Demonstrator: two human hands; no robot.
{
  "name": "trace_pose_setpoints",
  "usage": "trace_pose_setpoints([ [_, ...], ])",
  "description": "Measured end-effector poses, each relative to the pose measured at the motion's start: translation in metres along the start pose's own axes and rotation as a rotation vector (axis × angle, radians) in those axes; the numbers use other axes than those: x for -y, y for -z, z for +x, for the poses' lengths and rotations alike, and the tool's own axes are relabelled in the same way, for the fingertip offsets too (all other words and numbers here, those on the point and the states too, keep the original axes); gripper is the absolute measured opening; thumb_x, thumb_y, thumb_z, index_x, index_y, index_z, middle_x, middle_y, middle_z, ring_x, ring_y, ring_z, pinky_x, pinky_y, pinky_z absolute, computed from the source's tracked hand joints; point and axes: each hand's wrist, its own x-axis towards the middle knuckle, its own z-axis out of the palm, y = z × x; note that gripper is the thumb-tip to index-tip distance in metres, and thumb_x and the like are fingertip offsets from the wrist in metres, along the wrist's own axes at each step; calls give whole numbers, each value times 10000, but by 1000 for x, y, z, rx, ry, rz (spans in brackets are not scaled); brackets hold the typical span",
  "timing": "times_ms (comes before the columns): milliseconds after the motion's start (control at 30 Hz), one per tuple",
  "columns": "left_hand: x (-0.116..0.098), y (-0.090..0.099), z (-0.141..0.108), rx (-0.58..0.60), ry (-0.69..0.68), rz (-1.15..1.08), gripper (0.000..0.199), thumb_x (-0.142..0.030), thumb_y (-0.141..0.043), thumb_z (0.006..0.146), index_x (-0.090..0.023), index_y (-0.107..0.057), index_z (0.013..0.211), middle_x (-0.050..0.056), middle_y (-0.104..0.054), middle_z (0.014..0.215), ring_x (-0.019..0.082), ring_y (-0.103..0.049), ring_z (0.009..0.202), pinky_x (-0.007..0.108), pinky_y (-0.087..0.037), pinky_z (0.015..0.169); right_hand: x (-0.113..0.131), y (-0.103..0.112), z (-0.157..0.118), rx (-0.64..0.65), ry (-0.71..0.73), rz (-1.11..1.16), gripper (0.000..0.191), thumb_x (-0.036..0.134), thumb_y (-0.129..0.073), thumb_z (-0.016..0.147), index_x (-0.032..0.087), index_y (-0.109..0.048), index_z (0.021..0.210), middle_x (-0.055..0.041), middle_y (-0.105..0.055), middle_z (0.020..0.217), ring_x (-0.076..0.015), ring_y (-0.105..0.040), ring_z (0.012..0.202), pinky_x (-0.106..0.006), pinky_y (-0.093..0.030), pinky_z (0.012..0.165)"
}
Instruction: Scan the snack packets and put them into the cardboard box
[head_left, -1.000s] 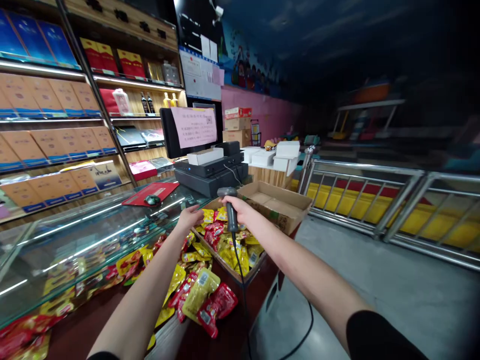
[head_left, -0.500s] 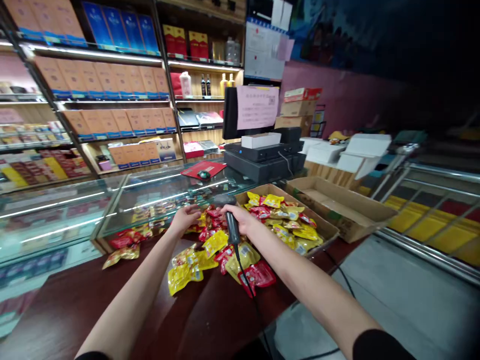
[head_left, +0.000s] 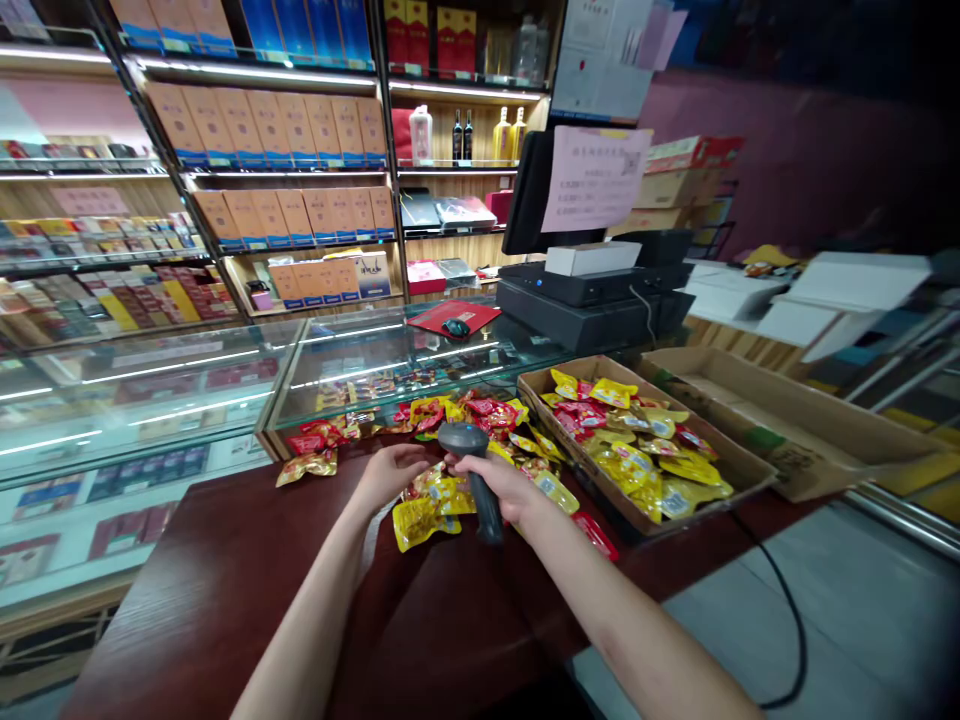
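My right hand (head_left: 508, 484) is wrapped round the handle of a dark grey barcode scanner (head_left: 462, 437), its head pointing away from me. Just to the left, my left hand (head_left: 390, 476) has its fingers stretched out beside yellow snack packets (head_left: 427, 520); whether they touch a packet is unclear. More red, yellow and gold packets (head_left: 491, 412) lie in a heap behind the scanner, against the glass counter. A red packet (head_left: 596, 536) rests to the right of my right hand, partly hidden by it.
An open cardboard box (head_left: 750, 478) full of snack packets stands on the brown table (head_left: 195, 570). Beside it is a second cardboard box (head_left: 817, 470). Behind are a glass display counter (head_left: 360, 350), a monitor (head_left: 525, 195) and shelves of boxed goods. A black cable (head_left: 795, 610) hangs at the right.
The view has swung left, so the scene sits further right. My hands and the scanner have drawn closer to the near yellow packets, and the scanner's handle now hides part of them.
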Motion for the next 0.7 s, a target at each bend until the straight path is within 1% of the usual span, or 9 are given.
trace_pose_setpoints([
  [67,2,-7,2,7,-31,101,326,-337,-734,629,-162,-727,904,97,-722,838,221,-670,769,270,-492,649,-7,2,-4,-47,39,-48,235,181,-654,601,155,-696,830,-33,-680,834,-143,-597,779,-237,-451,689],
  [133,3,-14,5,18,-44,234,253,-361,-720,634,-177,-732,807,79,-710,751,205,-657,705,251,-468,601,-13,6,-7,-98,72,-95,245,194,-647,599,149,-698,835,-35,-686,835,-154,-597,783,-252,-440,710],
  [200,1,-20,8,40,-42,388,237,-391,-710,636,-183,-719,750,64,-691,707,193,-637,673,243,-438,574,-19,8,-11,-138,98,-135,257,206,-637,603,145,-696,845,-29,-689,827,-163,-597,791,-264,-428,738],
  [300,-3,-28,9,93,-45,596,277,-400,-724,612,-178,-682,772,44,-671,729,173,-610,682,237,-406,590,-30,10,-13,-162,116,-167,249,228,-631,612,141,-690,838,-23,-689,805,-180,-599,821,-279,-417,776],
  [433,-7,-34,8,111,-64,707,341,-375,-722,616,-174,-644,880,51,-656,807,167,-594,739,233,-397,633,-40,7,-9,-129,152,-186,219,230,-628,628,156,-688,825,-14,-689,815,-187,-598,836,-288,-417,786],
  [533,-9,-30,7,147,-34,711,375,-334,-723,605,-176,-648,937,67,-666,850,182,-603,770,237,-404,647,-40,8,-2,-82,158,-141,214,216,-628,645,163,-691,842,-16,-690,841,-181,-599,873,-285,-418,827],
  [600,-9,-20,8,167,5,693,401,-325,-735,577,-177,-669,944,65,-679,852,187,-611,761,232,-403,630,-39,10,1,-71,149,-76,219,223,-633,657,162,-688,861,-23,-689,855,-175,-607,881,-290,-424,855],
  [633,-9,-14,8,179,28,683,387,-339,-737,569,-175,-688,916,60,-683,829,186,-613,738,228,-399,611,-38,11,2,-67,141,-41,225,234,-640,662,162,-684,871,-26,-689,866,-173,-613,879,-294,-432,862],
  [700,-7,2,10,208,68,652,323,-395,-727,574,-162,-719,798,46,-679,731,178,-605,669,222,-384,565,-36,13,3,-63,110,15,243,246,-660,659,160,-676,886,-34,-688,891,-171,-626,872,-303,-454,856],
])
